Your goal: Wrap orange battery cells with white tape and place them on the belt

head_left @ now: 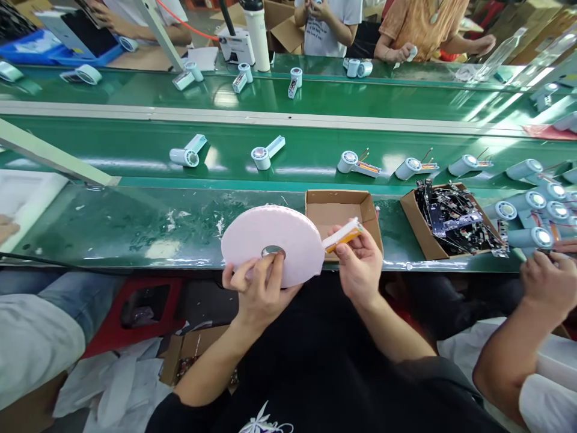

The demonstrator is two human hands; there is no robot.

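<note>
A large pale pink roll (pixel 295 240) with a hole in its centre is held up over the bench's front edge. My left hand (pixel 264 288) grips it from below, with fingertips at the central hole. To its right, my right hand (pixel 360 264) pinches a small white and orange piece (pixel 345 235), whose left end is at the roll's right edge. Whether that end touches the roll I cannot tell. Behind my right hand lies an open cardboard box (pixel 338 204), partly hidden by the hand.
A cardboard box (pixel 412 219) of dark circuit parts stands right, beside several light blue cylindrical units (pixel 532 237). More units lie along the green belt (pixel 229 168). A co-worker's hand (pixel 550 282) is at far right; others work across the line. A metal post slants at left.
</note>
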